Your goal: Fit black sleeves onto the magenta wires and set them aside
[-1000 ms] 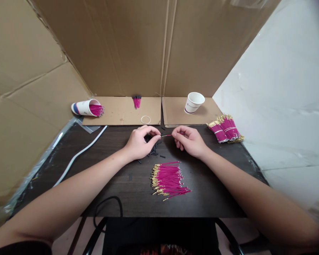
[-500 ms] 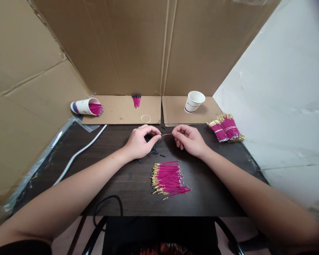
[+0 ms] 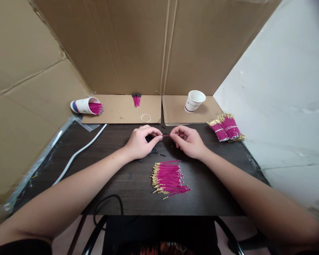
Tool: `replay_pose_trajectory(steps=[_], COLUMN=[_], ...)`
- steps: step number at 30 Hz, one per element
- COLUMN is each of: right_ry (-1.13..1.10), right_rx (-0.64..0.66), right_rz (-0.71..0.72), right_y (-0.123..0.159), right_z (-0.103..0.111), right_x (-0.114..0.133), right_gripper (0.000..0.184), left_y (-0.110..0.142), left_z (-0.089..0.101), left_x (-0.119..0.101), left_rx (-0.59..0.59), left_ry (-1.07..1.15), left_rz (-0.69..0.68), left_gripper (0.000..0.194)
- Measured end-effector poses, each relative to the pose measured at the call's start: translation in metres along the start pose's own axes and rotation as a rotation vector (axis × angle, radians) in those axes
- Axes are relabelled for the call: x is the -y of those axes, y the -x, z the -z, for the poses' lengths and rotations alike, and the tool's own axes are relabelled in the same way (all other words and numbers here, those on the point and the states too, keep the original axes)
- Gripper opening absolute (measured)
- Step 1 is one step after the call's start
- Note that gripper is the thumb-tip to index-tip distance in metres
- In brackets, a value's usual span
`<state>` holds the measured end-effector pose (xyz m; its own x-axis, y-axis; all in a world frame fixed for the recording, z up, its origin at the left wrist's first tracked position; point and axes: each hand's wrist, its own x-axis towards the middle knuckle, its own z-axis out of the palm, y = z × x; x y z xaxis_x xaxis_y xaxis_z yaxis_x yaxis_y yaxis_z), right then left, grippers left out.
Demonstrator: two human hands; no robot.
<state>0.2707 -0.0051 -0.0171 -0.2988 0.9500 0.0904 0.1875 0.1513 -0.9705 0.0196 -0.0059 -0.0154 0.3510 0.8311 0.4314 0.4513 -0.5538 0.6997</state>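
Observation:
My left hand point(image 3: 143, 141) is closed in a pinch at the end of a short magenta wire point(image 3: 166, 135), on a small black sleeve mostly hidden by the fingertips. From the other side, my right hand point(image 3: 188, 141) grips the same wire between thumb and finger. The wire's gold tip is out of sight at the left fingertips. Loose black sleeves point(image 3: 154, 149) lie on the table under and beside my left hand. Nearer to me, many magenta wires point(image 3: 170, 177) are spread in a row, gold tips to the left.
On cardboard at the back are a tipped paper cup point(image 3: 81, 106) holding magenta wires, black-ended wires point(image 3: 136, 100), a rubber band point(image 3: 145, 118) and an upright paper cup point(image 3: 195, 101). Banded wire bundles point(image 3: 225, 128) lie at right; a white cable point(image 3: 79, 152) runs along the left.
My right hand has moved slightly left, towards my left hand. The gold tip that showed between the hands has gone from view at the left fingertips.

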Motion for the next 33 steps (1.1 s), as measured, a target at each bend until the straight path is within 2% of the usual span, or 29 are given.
replay_pose_trajectory(steps=[13, 22, 33], right_ry=[-0.007, 0.088, 0.165], right_rx=[0.000, -0.007, -0.004], right_rz=[0.019, 0.130, 0.191], right_y=[0.0012, 0.0038, 0.0048], right_z=[-0.0011, 0.0002, 0.0011], right_x=[0.0012, -0.0028, -0.0057], right_gripper=[0.049, 0.038, 0.031], left_y=[0.0001, -0.0003, -0.0005], left_z=[0.0003, 0.0002, -0.0004], left_x=[-0.0004, -0.0020, -0.0023], left_rx=[0.003, -0.001, 0.015], left_ry=[0.026, 0.063, 0.078], left_rz=[0.013, 0.005, 0.005], left_gripper=[0.009, 0.008, 0.008])
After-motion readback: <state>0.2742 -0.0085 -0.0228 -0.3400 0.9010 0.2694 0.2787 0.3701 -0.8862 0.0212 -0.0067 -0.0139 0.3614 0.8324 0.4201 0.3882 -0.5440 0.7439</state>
